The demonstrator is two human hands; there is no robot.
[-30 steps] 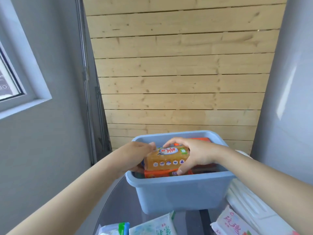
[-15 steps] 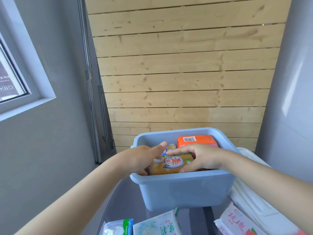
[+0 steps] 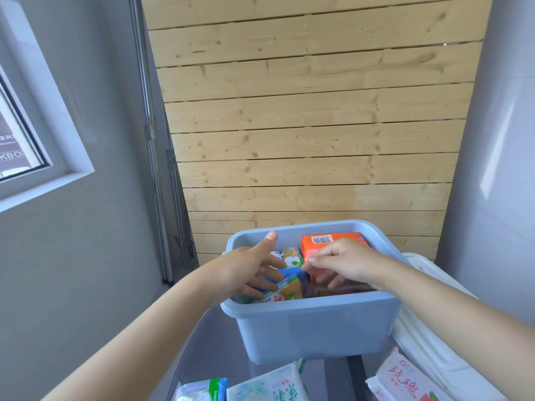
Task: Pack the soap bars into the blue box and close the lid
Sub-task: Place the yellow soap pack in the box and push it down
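Both hands are down inside the pale blue plastic box [image 3: 312, 325], and neither has a firm hold that I can confirm. Left hand [image 3: 246, 270] is spread, thumb up by the box's left rim, fingers resting on the amber soap bar with the blue-and-white wrapper [image 3: 285, 286] at the front of the box. Right hand [image 3: 344, 263] is curled, fingertips [image 3: 314, 260] pinched near the middle of the box, over the orange wrapped bar with the barcode [image 3: 333, 241]; whether it grips anything, I can't tell.

Soap already sits in the box, packed close, the orange bar toward its back wall. More wrapped packs wait on the grey table [image 3: 208, 357] in front of the box: a white-and-green one [image 3: 269, 383], a small blue-green one [image 3: 202, 389], and a pink-lettered white one [image 3: 405, 380] to the right. White plastic lid [image 3: 428, 337] lies right of the box, not yet on.

Risk from here, I'd say: bars standing on edge or stacked high could poke above the rim, and then the lid won't seat. Slick wrappers could slide too.
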